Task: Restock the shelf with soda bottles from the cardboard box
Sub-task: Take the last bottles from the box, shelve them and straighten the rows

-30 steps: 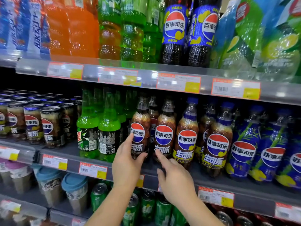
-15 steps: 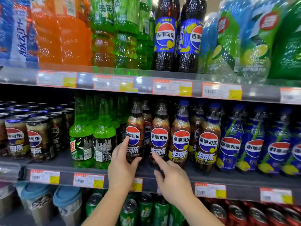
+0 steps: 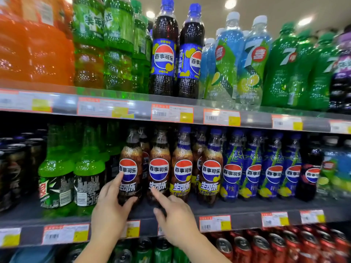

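A row of small cola bottles with red-white-blue round labels stands at the front of the middle shelf point(image 3: 237, 209). My left hand point(image 3: 111, 207) wraps around the lower part of the leftmost black-capped cola bottle point(image 3: 130, 168), thumb on its right side and fingers on its left. My right hand point(image 3: 174, 219) is beside it, its index finger stretched out and touching the label of the second cola bottle point(image 3: 159, 166); it holds nothing. The cardboard box is out of view.
Green soda bottles point(image 3: 72, 177) stand left of the colas, dark cans point(image 3: 13, 171) further left. Blue-labelled bottles point(image 3: 252, 168) fill the shelf to the right. Large orange, green, cola and lemon-lime bottles crowd the upper shelf point(image 3: 140, 109). Red cans point(image 3: 284, 243) and green cans sit below.
The view has tilted upward, so the shelves sit lower in frame. Both hands stay at the two leftmost cola bottles, the left one closing more firmly around its bottle.
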Tool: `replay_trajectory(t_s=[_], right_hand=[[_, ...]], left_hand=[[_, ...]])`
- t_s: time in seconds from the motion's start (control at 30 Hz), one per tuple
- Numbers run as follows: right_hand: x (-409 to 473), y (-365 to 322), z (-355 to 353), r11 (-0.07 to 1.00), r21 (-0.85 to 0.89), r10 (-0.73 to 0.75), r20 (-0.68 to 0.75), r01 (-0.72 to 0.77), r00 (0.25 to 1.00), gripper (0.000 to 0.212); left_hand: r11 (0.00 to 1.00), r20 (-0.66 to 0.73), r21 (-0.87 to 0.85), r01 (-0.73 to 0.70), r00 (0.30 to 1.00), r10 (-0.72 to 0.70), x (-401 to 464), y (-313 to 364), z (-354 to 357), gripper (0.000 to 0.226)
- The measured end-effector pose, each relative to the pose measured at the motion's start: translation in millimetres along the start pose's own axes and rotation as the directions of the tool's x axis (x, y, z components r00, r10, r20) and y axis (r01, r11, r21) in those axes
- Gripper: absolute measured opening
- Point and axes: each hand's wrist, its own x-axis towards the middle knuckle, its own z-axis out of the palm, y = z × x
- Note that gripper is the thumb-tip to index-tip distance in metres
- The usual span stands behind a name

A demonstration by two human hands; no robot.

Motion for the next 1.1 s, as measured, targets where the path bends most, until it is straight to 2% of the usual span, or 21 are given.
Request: replay_trajectory(t_s=[0.2,0.27,0.37,0.47,0.57,0.63,0.83,1.0,1.07,1.1], right_hand=[[-7,3,-7,0.999,0.006,0.042,-0.056,-0.041,0.998,0.056],[-9,3,-9,0.999,0.008,0.041,-0.070,-0.040,0.997,0.057],[-11,6,-10,0.995,0.059,0.084,-0.092,-0.079,0.992,0.062],[-12,10,-10,0.985,0.132,0.129,-0.097,-0.115,0.987,0.071],[-10,12,-11,0.983,0.125,0.146,-0.083,-0.135,0.986,0.075],[-10,13,-11,0.985,0.110,0.141,-0.077,-0.132,0.987,0.077],[-13,23,-16,0.989,0.116,0.099,-0.057,-0.092,0.993,0.080],[-14,34,-23,0.982,0.180,0.061,0.003,-0.061,0.998,0.076],[-18,37,-27,0.957,0.284,0.086,-0.080,-0.060,0.993,0.063],[-21,42,-30,0.949,0.312,0.114,-0.193,-0.049,0.975,0.055]], left_hand=[[1.000,0.012,0.003,-0.006,1.000,0.006,-2,4,-1,0.090],[0.999,0.028,-0.011,0.032,0.999,-0.031,-3,7,-3,0.089],[0.997,-0.046,0.006,0.077,0.996,-0.076,-5,23,-6,0.086],[0.989,-0.141,0.110,-0.100,0.983,0.115,-19,52,-3,0.073],[0.952,-0.042,0.069,-0.297,0.953,0.300,-31,67,14,0.062],[0.940,0.049,0.027,-0.341,0.939,0.340,-34,68,26,0.055],[0.971,0.177,0.061,-0.233,0.960,0.219,-36,59,35,0.055],[0.981,0.140,0.045,-0.188,0.974,0.180,-37,65,38,0.046],[0.981,0.124,0.030,-0.192,0.974,0.187,-41,71,42,0.048],[0.979,0.129,0.015,-0.203,0.971,0.199,-45,76,46,0.046]])
